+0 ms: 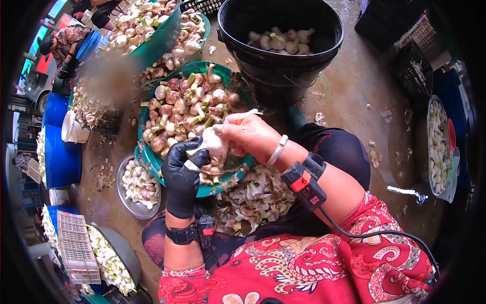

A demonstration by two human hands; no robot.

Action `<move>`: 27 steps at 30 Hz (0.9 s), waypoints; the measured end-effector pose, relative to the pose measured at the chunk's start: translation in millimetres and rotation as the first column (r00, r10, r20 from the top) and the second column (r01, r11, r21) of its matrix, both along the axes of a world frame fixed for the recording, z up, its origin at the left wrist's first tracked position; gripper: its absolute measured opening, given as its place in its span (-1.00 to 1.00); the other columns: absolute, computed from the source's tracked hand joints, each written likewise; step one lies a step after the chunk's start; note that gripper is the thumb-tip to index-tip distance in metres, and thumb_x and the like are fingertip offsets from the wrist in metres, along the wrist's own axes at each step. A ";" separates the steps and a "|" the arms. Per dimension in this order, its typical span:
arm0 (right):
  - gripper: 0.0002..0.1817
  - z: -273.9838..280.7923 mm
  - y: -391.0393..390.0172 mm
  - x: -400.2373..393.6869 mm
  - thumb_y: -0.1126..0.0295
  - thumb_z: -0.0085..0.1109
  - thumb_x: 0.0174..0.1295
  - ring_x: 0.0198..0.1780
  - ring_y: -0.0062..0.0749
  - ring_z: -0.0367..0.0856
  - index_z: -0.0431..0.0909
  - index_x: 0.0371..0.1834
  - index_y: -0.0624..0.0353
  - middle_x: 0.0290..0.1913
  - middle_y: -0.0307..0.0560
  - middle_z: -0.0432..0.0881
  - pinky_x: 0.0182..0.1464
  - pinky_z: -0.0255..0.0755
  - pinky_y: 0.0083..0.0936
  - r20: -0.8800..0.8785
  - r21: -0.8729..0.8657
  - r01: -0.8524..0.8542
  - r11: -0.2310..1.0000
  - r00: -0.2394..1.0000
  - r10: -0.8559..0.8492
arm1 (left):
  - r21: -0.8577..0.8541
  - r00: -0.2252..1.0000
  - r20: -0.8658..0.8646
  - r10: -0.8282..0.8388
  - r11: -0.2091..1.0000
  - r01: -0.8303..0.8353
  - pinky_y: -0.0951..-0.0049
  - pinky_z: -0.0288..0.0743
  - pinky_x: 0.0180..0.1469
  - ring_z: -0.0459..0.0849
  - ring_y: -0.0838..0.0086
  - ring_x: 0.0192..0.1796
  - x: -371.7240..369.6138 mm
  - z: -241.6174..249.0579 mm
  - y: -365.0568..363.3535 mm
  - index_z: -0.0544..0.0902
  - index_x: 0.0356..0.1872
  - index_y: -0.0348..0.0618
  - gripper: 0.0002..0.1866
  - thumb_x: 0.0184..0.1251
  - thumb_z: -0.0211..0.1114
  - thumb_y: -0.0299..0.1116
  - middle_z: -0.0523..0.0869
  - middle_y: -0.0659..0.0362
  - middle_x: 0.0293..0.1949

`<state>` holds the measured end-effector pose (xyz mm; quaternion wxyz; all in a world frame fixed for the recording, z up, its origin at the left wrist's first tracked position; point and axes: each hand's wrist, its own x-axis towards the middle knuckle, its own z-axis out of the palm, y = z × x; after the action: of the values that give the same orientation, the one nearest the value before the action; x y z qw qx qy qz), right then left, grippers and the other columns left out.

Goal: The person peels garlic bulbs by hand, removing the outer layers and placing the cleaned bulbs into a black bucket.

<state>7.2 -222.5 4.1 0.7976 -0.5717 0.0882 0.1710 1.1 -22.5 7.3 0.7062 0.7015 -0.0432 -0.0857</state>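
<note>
A white garlic bulb [216, 144] is held between my two hands above a green basin [144, 158] heaped with unpeeled garlic bulbs. My left hand [183, 169], in a black glove with a white band on one finger, grips the bulb from the left. Bare, with a bracelet at the wrist, my right hand [249, 134] pinches the bulb's upper right side. Something thin and pale sticks out above the right fingers. Below the basin lies a pile of dry garlic skins [258, 200]. A metal bowl [125, 195] of peeled garlic stands to the left.
A black bucket [283, 66] with garlic stands beyond the basin. Another green basin [167, 33] of garlic is at the upper left, near a seated person [68, 43]. Blue tubs [63, 157] line the left; a tray of garlic [438, 147] is at the right.
</note>
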 end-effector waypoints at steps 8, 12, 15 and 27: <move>-0.82 20.7 -26.3 2.4 0.56 0.16 0.13 -0.57 -0.69 0.33 0.39 -0.49 0.03 -0.55 -0.38 0.38 -0.55 0.21 -0.69 0.047 0.465 0.225 0.857 0.960 -0.277 | -0.405 0.940 -0.340 -0.026 0.906 -0.121 0.37 0.58 -0.19 0.71 0.36 -0.14 3.9 -13.5 13.6 0.58 0.04 -0.17 -0.67 0.40 0.09 -0.21 0.69 0.08 -0.06; -0.81 20.6 -13.5 -5.3 0.56 0.18 0.14 -0.52 -0.77 0.40 0.52 -0.16 0.18 -0.48 -0.38 0.50 -0.51 0.28 -0.75 0.200 0.202 0.039 0.979 0.977 -0.080 | -0.483 0.933 -0.349 -0.092 0.871 -0.095 0.37 0.57 -0.08 0.67 0.40 -0.04 5.1 -4.1 4.2 0.52 0.17 -0.17 -0.59 0.40 0.08 -0.20 0.65 0.12 0.02; -0.85 2.4 3.1 -5.9 0.53 0.26 0.15 -0.39 -0.79 0.49 0.54 -0.22 0.20 -0.38 -0.35 0.58 -0.41 0.36 -0.77 0.393 -0.154 0.086 0.984 0.919 -0.018 | -0.485 0.935 -0.335 -0.116 0.872 -0.065 0.34 0.56 -0.02 0.64 0.42 0.00 3.1 -1.8 -6.6 0.49 0.20 -0.20 -0.59 0.42 0.05 -0.24 0.63 0.12 0.06; -0.84 -2.7 -1.8 -4.4 0.49 0.28 0.03 -0.36 -0.24 0.65 0.64 -0.29 0.18 -0.39 -0.05 0.60 -0.36 0.52 -0.43 0.792 -0.503 0.530 0.683 0.598 0.119 | -0.166 0.981 -0.052 -0.188 0.970 0.177 0.54 0.55 -0.20 0.60 0.59 -0.25 -1.6 3.9 -19.0 0.39 0.27 -0.36 -0.60 0.46 0.01 -0.48 0.63 0.12 -0.07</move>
<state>2.8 -224.3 1.3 0.4902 -0.8266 -0.1345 -0.2414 -0.5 -41.5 11.2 0.7507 0.6319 -0.0906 -0.1703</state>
